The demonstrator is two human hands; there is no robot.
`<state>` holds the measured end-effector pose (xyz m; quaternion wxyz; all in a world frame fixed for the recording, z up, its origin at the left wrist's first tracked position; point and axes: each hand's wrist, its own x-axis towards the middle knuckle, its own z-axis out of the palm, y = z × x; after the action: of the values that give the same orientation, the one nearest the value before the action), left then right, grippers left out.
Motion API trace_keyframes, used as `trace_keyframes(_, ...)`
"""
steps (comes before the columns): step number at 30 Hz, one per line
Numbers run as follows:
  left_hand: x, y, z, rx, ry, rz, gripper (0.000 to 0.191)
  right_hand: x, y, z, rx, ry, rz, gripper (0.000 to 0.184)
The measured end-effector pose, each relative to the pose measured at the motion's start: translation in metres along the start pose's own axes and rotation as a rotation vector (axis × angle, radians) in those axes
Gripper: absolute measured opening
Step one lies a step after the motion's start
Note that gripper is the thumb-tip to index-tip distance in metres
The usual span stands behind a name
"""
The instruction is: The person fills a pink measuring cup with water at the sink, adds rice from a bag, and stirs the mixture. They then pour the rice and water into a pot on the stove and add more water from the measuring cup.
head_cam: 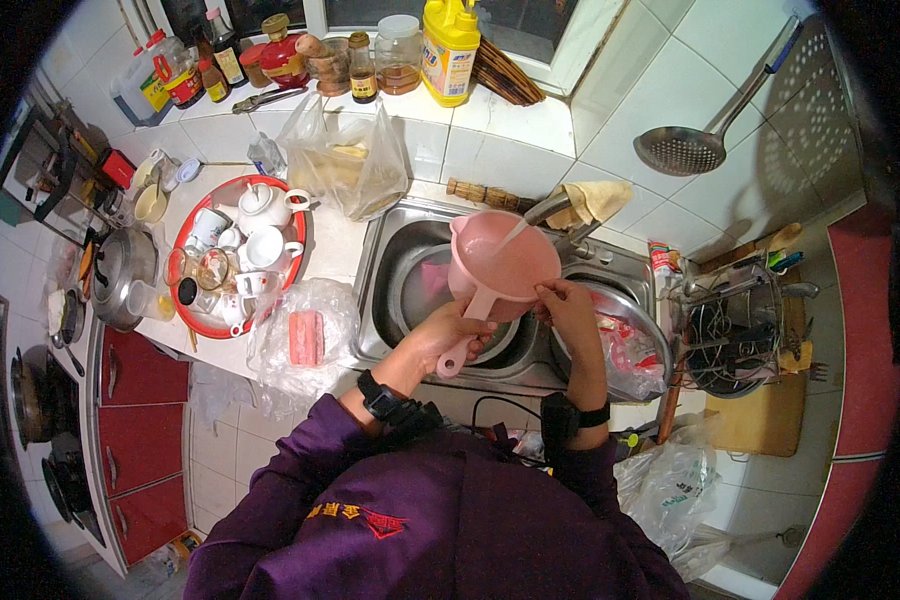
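Note:
My left hand is closed round the handle of a pink plastic ladle, which is over the stainless steel sink. Water runs into it from the faucet. The fingers of my right hand pinch the ladle's right rim. Beneath the ladle, a round metal basin stands in the left bowl of the sink with a pink piece in it. Over the right bowl sits a metal basin holding plastic packaging.
A red-rimmed tray of cups and a white teapot stands left of the sink. Beside it a pink block lies on a plastic bag. Bottles line the sill; a skimmer hangs at right above a utensil rack.

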<state>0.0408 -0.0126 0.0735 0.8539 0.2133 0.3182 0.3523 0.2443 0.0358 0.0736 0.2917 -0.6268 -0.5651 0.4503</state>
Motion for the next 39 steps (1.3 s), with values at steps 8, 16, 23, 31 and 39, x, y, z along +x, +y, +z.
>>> trace_keyframes(8,-0.0022,-0.0004,0.0011,0.009,0.029,0.000,0.032,0.0015,0.0030,0.0003,-0.014,-0.007,0.000,0.017)
trace_keyframes(16,0.0004,-0.0044,-0.0008,0.028,0.014,0.040,0.030,0.0017,0.0021,0.0007,0.019,-0.032,0.023,0.017)
trace_keyframes(23,0.0014,-0.0044,-0.0021,0.024,0.015,0.022,0.030,0.0007,0.0003,-0.0010,-0.020,-0.028,-0.004,0.017)
trace_keyframes(31,0.0006,-0.0036,-0.0023,0.014,0.012,0.008,0.028,0.0020,0.0007,-0.0009,-0.021,-0.029,0.021,0.018)
trace_keyframes(39,0.0023,-0.0066,-0.0051,0.005,0.018,0.021,0.029,0.0034,0.0011,0.0014,-0.008,-0.023,0.018,0.017)
